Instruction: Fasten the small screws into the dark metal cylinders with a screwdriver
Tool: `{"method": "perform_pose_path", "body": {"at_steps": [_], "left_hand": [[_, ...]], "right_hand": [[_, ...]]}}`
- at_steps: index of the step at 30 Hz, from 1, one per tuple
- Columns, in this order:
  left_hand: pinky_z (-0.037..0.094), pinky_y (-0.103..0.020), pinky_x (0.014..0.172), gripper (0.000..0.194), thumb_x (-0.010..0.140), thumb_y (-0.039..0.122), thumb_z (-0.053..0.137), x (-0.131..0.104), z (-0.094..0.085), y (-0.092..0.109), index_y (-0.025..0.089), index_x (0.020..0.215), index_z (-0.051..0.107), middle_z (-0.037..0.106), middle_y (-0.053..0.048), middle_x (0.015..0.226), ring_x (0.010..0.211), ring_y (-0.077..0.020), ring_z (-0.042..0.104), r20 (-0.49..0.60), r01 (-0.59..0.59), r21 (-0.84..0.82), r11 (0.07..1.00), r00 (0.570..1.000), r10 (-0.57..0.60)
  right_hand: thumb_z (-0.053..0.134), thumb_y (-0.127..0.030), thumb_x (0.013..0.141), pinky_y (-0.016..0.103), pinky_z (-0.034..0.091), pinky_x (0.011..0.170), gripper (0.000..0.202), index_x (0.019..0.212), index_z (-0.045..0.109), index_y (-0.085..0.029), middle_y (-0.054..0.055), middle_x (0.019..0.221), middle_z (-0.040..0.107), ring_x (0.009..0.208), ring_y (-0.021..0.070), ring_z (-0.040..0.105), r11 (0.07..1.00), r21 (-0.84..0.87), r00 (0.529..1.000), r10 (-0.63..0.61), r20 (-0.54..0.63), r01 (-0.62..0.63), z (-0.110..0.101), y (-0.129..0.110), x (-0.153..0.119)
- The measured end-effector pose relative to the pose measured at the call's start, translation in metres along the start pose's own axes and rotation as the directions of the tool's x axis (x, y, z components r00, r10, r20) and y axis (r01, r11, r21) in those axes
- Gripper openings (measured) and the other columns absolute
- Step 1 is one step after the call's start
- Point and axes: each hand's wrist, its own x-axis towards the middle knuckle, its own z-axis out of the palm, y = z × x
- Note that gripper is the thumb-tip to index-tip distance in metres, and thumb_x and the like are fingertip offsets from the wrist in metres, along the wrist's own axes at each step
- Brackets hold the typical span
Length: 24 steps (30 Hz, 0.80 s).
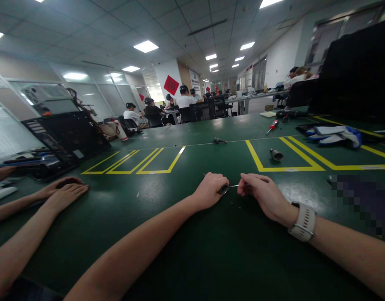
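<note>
My left hand (210, 191) is closed around a round metal part (224, 189), whose open end faces right. A thin metal tool (234, 186) reaches from the fingers of my right hand (261, 192) to the rim of that part. My right hand pinches the tool and wears a light watch band on its wrist. Two tiny pieces (235, 205) lie on the green table (186, 259) just below the hands. Beyond them, a metal cylinder (276, 155) lies inside a yellow taped box, and a dark metal piece (219, 141) is near the table's middle line.
A red screwdriver (272, 126), white and blue gloves (335, 136) and a large dark box (355, 75) are at the right. Another person's hands (65, 192) rest on the table at the left, near dark equipment (67, 138). Seated people are in the background.
</note>
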Motion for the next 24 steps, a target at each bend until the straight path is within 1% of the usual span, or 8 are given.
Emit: {"method": "perform_pose_path", "body": {"at_steps": [2,4,10,13,17,20,24], "left_hand": [[0.035,-0.027,0.068,0.006,0.082,0.021,0.051,0.001,0.000,-0.001,0.016,0.079,0.053,0.058,-0.001,0.077,0.073,-0.0147,0.053,-0.006,0.004,-0.028,1.000,1.000,-0.004],[0.036,-0.027,0.068,0.009,0.082,0.024,0.052,0.001,0.002,-0.002,0.016,0.079,0.053,0.058,-0.001,0.077,0.073,-0.0142,0.053,-0.013,0.010,-0.063,0.998,1.000,-0.011],[0.037,-0.025,0.065,0.014,0.076,0.027,0.062,0.003,0.006,-0.008,0.017,0.078,0.052,0.055,0.002,0.074,0.068,-0.0116,0.050,-0.020,0.078,-0.195,0.978,0.996,-0.084],[0.038,-0.024,0.064,0.014,0.076,0.027,0.061,0.004,0.009,-0.011,0.017,0.077,0.052,0.054,0.002,0.074,0.067,-0.0112,0.049,-0.058,0.113,-0.242,0.964,0.990,-0.131],[0.038,-0.025,0.065,0.014,0.076,0.027,0.061,0.006,0.010,-0.014,0.016,0.077,0.052,0.054,0.002,0.075,0.070,-0.0118,0.048,-0.117,0.113,-0.259,0.959,0.982,-0.147],[0.038,-0.026,0.067,0.012,0.075,0.024,0.061,0.006,0.009,-0.015,0.016,0.077,0.052,0.054,0.001,0.075,0.071,-0.0124,0.048,-0.119,0.102,-0.254,0.962,0.984,-0.135],[0.039,-0.027,0.070,0.005,0.075,0.017,0.058,0.006,0.008,-0.016,0.016,0.075,0.053,0.054,0.000,0.077,0.074,-0.0134,0.049,-0.134,0.108,-0.229,0.967,0.981,-0.142]], "right_hand": [[0.057,-0.042,0.077,0.031,0.040,0.062,0.032,0.059,0.061,-0.017,0.003,0.061,0.059,0.061,0.0155,0.053,0.995,0.073,0.998,0.064,0.004,-0.064,-0.002,0.002,0.003],[0.059,-0.042,0.075,0.031,0.040,0.062,0.031,0.059,0.061,-0.016,0.003,0.061,0.059,0.061,0.0155,0.053,0.989,0.110,0.995,0.096,-0.004,-0.095,-0.003,0.004,0.005],[0.062,-0.042,0.074,0.030,0.041,0.062,0.030,0.060,0.062,-0.016,0.003,0.062,0.059,0.062,0.0150,0.054,0.978,0.170,0.992,0.128,-0.015,-0.124,-0.004,0.004,0.005],[0.064,-0.043,0.073,0.030,0.042,0.065,0.029,0.063,0.064,-0.015,0.003,0.066,0.061,0.064,0.0149,0.054,0.971,0.191,0.989,0.148,-0.012,-0.143,-0.004,0.002,0.005],[0.064,-0.044,0.073,0.031,0.043,0.067,0.029,0.066,0.065,-0.015,0.004,0.070,0.064,0.066,0.0153,0.056,0.968,0.198,0.987,0.161,-0.005,-0.157,-0.004,0.001,0.006],[0.063,-0.043,0.075,0.032,0.044,0.068,0.029,0.067,0.065,-0.016,0.005,0.071,0.064,0.067,0.0157,0.056,0.969,0.196,0.988,0.152,0.006,-0.150,-0.006,0.003,0.007],[0.061,-0.044,0.076,0.033,0.044,0.069,0.029,0.069,0.065,-0.016,0.005,0.073,0.065,0.068,0.0165,0.056,0.974,0.184,0.991,0.134,0.019,-0.136,-0.007,0.005,0.008]]}}
